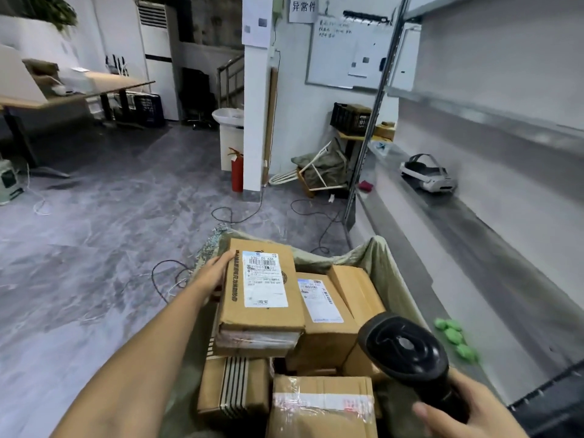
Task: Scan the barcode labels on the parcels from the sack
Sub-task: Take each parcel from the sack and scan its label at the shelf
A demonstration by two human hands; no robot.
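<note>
An open greenish sack (384,263) on the floor holds several cardboard parcels. My left hand (213,273) grips the left edge of the top parcel (262,314), a flat brown box lying with its white barcode label (264,279) facing up. To its right sits a second labelled parcel (325,324). My right hand (467,409) holds a black barcode scanner (403,352) by its handle at the lower right, head pointing toward the parcels. A taped box (322,406) and a striped box (234,387) lie nearest me.
A grey metal shelf rack (474,197) runs along the right, holding a white headset (426,175) and green objects (455,336). Cables (164,279) trail over the grey floor. A red fire extinguisher (237,172) stands by a white pillar. Tables stand at far left.
</note>
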